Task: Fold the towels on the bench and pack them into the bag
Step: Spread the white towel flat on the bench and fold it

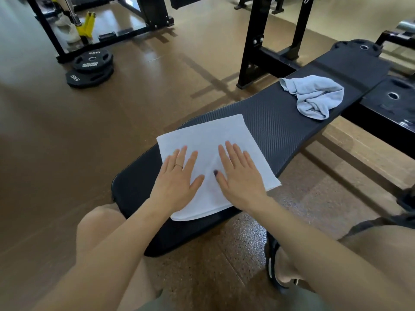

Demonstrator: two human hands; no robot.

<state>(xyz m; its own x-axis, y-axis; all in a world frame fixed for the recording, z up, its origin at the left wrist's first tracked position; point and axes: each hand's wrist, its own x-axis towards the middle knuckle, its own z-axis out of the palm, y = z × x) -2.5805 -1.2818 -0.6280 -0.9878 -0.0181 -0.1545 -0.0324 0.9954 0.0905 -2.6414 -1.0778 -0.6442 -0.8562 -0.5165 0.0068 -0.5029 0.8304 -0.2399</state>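
A white towel [208, 140] lies spread flat across the near end of the black padded bench [271, 124]. My left hand [177, 176] and my right hand [238, 173] press flat on its near half, side by side, fingers straight and pointing away from me. Farther along the bench, to the right, a blue-grey towel [314, 95] sits crumpled in a heap. No bag shows in this view.
The bench's black steel rack [260, 52] stands behind it. Weight plates [91, 68] are stacked on the brown floor at far left, near another machine's frame [155, 12]. My knees flank the bench end, and a black sandal [272, 261] is on my right foot.
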